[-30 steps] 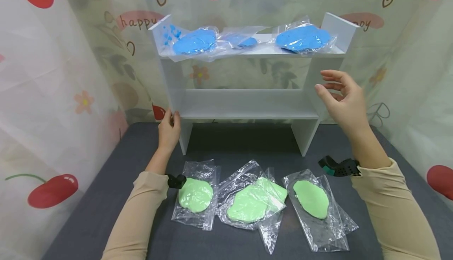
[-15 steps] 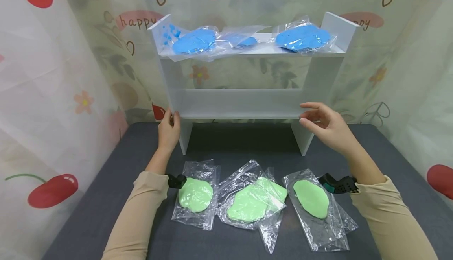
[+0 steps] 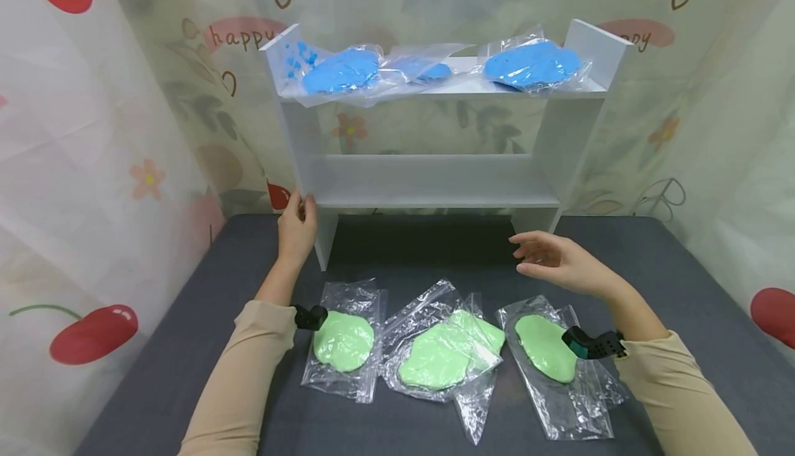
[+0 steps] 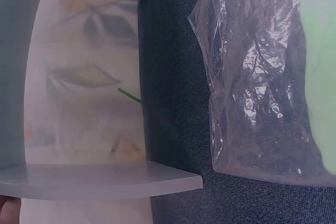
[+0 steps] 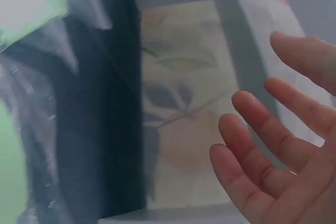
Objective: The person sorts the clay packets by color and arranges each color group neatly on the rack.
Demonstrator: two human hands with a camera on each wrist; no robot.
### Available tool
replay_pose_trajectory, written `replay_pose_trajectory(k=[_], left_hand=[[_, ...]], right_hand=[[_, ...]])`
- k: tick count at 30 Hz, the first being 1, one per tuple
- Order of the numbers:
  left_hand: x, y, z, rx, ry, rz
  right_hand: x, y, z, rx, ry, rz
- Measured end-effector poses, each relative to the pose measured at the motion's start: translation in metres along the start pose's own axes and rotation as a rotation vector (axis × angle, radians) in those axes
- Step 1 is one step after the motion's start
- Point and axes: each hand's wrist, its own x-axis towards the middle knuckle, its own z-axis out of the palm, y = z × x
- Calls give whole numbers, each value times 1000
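My left hand (image 3: 297, 232) grips the left side panel of a white two-tier shelf (image 3: 435, 173), level with its lower board. In the left wrist view only a bit of a finger (image 4: 9, 211) shows beside the panel. My right hand (image 3: 559, 259) is in front of the shelf's right leg, holding nothing, with its fingers loosely bent and spread. Below it lies a clear zip bag with flat green slime-like stuff (image 3: 540, 345), partly behind the wrist strap. Two more green patches in clear bags lie to its left, one in the middle (image 3: 435, 359) and one at left (image 3: 343, 342).
On the top board lie clear bags of blue stuff, one at right (image 3: 531, 66), one at left (image 3: 341, 73) and a smaller blue patch (image 3: 422, 71) between. A dark cloth (image 3: 205, 345) covers the table. Printed curtains (image 3: 93, 187) stand close around it.
My right hand has come down from beside the shelf's upper right to in front of its right leg, slightly leftward. The left hand, shelf and bags have stayed put.
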Motion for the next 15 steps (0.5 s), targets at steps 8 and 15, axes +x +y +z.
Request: replay_pose_trajectory(k=[8, 15], left_hand=[[1, -2, 0, -27, -5, 1], [0, -1, 0, -19, 3, 10]], right_hand=[[-7, 24, 7, 24, -99, 51], [-13, 42, 11, 52, -202, 89]])
